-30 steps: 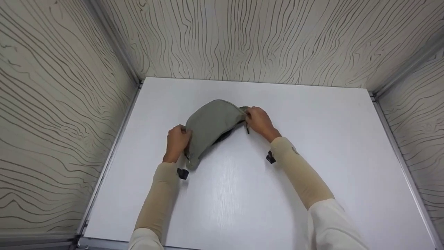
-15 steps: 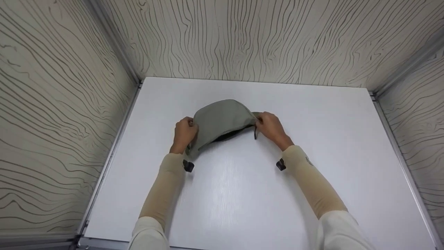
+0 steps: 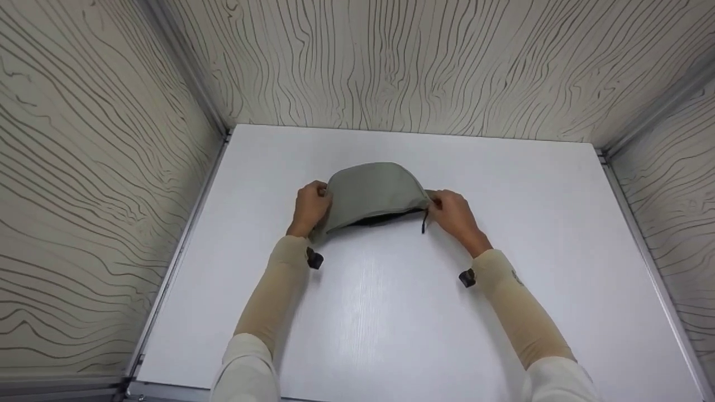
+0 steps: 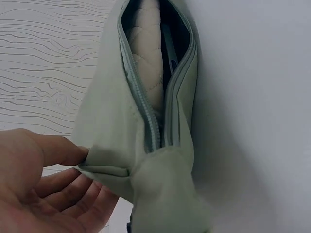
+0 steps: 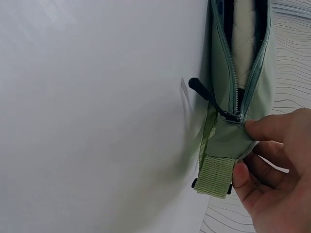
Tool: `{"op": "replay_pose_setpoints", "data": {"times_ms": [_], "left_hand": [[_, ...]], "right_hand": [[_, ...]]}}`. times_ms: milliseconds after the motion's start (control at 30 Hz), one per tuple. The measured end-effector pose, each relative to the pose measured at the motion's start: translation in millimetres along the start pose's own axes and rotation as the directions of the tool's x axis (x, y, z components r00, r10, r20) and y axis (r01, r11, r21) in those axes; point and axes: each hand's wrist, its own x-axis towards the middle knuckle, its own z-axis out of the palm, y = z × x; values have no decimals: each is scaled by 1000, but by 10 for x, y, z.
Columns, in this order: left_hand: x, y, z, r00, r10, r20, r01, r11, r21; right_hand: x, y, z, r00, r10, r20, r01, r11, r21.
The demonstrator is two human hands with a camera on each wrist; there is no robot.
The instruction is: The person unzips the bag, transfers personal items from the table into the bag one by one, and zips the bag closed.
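Observation:
A sage-green crescent-shaped bag stands out over the white table, its unzipped mouth toward me. My left hand pinches its left end; in the left wrist view the thumb presses a fold of fabric against the fingers. At the other end my right hand pinches the corner by the zip's end. There a black zipper pull sticks out, and a green webbing strap shows below. Through the gaping zip appears a cream quilted item beside something dark.
The white table spreads around the bag. Wood-grain patterned panels rise at the back and both sides, with grey metal rails along the corners. A small black camera sits on each wrist.
Both hands have moved right with the bag. The left hand has gone away from me and the right hand nearer, so the bag has turned from slanting to nearly level across the view.

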Motion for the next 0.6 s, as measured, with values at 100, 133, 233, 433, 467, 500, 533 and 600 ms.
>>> {"op": "replay_pose_setpoints", "data": {"times_ms": [100,133,233,433,467,500,533,600], "left_hand": [[43,12,34,1000,10,12,-10,1000,-5],[51,19,45,1000,9,16,-9,1000,-10],[70,48,80,1000,5,25,-4,1000,-31],[114,108,161,999,18,48,-17,999,-33],[121,117,170,999,20,50,-19,999,-33],[127,126,180,998,25,51,-23,999,-35],[134,133,189,998,28,53,-26,999,-37],[146,140,209,998,33,57,-31,999,-37]], "right_hand": [[-68,18,-27,1000,6,-19,-6,1000,1],[-96,25,-36,1000,7,-22,-7,1000,2],[-177,52,-59,999,15,-29,-15,1000,9],[-300,122,-109,999,34,-40,-33,999,23],[-314,131,-118,999,35,-41,-34,999,23],[-328,139,-126,998,37,-43,-36,999,22],[-340,147,-134,998,41,-44,-40,999,24],[-365,157,-148,998,47,-45,-45,999,28]]}}
